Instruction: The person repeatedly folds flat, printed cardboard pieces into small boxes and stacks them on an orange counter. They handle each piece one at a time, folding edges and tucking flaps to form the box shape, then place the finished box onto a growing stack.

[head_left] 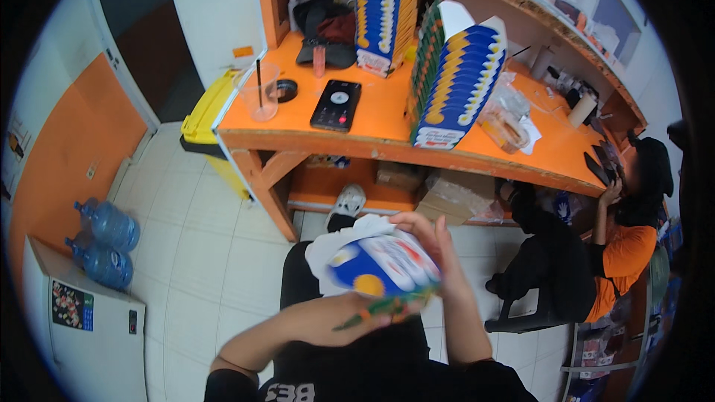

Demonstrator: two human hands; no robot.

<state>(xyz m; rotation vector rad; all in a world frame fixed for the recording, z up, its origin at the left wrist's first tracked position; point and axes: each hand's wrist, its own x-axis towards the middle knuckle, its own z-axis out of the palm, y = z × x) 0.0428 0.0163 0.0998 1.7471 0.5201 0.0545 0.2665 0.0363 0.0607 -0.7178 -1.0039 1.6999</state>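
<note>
Now both hands (387, 290) grip blue-white carton (380, 264); contents hidden; straw in cup (259, 93)

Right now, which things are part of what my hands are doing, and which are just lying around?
In use: carton held by left hand and right hand; carton stacks on the counter.
Lying about: phone, plastic cup, water bottles, yellow bin.

- Orange bench (387, 130), the landmark.
- Black phone (336, 105) lies on it.
- Clear cup (258, 92) stands left of the phone.
- Yellow bin (208, 123) beside its left end.
- Water bottles (108, 242) well left, on the floor.
</note>
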